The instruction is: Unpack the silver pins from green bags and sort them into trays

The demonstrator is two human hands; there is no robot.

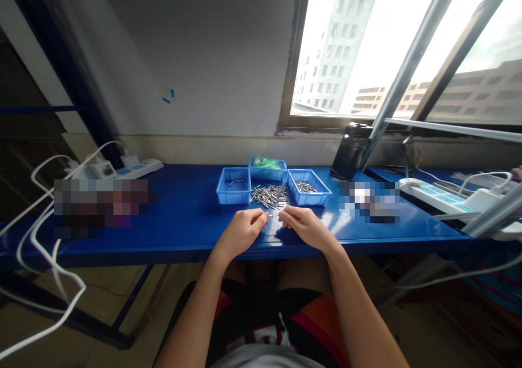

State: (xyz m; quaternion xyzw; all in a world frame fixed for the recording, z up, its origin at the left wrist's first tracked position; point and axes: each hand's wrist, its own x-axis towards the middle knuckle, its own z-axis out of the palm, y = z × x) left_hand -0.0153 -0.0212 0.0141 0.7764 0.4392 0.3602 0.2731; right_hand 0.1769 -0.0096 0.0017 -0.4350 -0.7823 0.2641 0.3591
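Note:
My left hand (243,230) and my right hand (305,225) meet over the front of the blue table, fingers closed in a pinch. Between the fingertips runs a thin metal pin (273,215), one end in each hand. Just beyond the hands lies a loose pile of similar metal pins (269,195). To the left of the pile stands a blue bin (233,197) with a few pins inside. On the right, another blue bin (310,198) holds many pins. Behind the pile, a third blue bin (267,174) contains green, plastic-looking material.
A black bottle (350,151) stands at the back right by a metal post. White power strips (141,168) with cables lie at the left, and another power strip (432,197) is at the right. Two areas of the blue table (183,216) are blurred out.

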